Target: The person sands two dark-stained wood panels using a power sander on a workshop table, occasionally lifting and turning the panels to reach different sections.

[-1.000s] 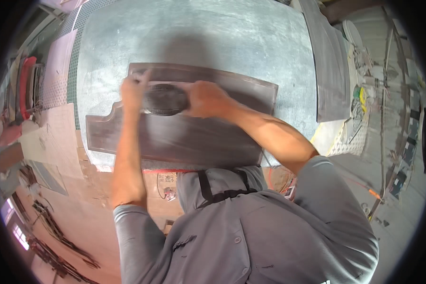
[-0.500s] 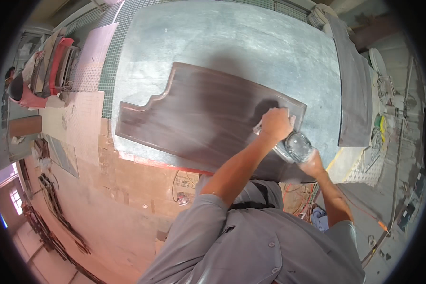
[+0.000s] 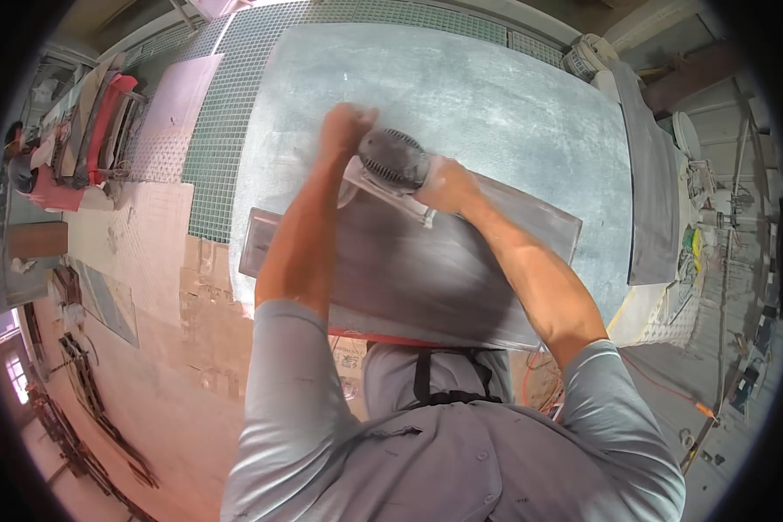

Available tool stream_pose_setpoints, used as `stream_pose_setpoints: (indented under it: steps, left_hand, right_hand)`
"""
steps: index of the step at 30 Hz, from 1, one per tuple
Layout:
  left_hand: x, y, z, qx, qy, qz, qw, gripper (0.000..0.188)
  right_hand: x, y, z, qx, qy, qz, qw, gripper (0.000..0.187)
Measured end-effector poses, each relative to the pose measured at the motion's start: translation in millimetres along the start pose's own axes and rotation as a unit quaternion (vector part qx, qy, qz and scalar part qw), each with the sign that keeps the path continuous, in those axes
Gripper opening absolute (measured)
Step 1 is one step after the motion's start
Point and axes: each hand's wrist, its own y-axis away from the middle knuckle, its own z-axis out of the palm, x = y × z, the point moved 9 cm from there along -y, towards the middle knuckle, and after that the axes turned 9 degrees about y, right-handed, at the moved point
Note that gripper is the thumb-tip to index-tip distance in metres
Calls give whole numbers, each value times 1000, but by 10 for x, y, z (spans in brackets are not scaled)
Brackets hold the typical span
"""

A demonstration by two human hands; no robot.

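Note:
A dark grey stone slab (image 3: 426, 278) lies flat on a large dusty grey work table (image 3: 496, 96). A round-bodied hand power tool (image 3: 394, 161), dark on top with a pale guard, rests on the slab's far edge. My left hand (image 3: 346, 126) is closed on the tool's side handle at its far left. My right hand (image 3: 448, 184) grips the tool's body from the right. Both forearms reach out over the slab from the lower edge.
A green mesh grid (image 3: 209, 165) borders the table's left and far sides. Another person in red (image 3: 39, 178) is at the far left, by stacked slabs. A long grey slab (image 3: 651, 174) lies along the table's right edge. Cables and clutter cover the floor at right.
The view has swung. The tool has moved from the slab's near right corner to its far edge, and both hands have followed it up and to the left.

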Motion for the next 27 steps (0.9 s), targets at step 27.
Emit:
stream_pose_setpoints:
  steps: [27]
  left_hand:
    - [44, -509, 24, -29, 36, 17, 999, 42]
  right_hand:
    - [-93, -273, -235, -29, -25, 116, 993, 58]
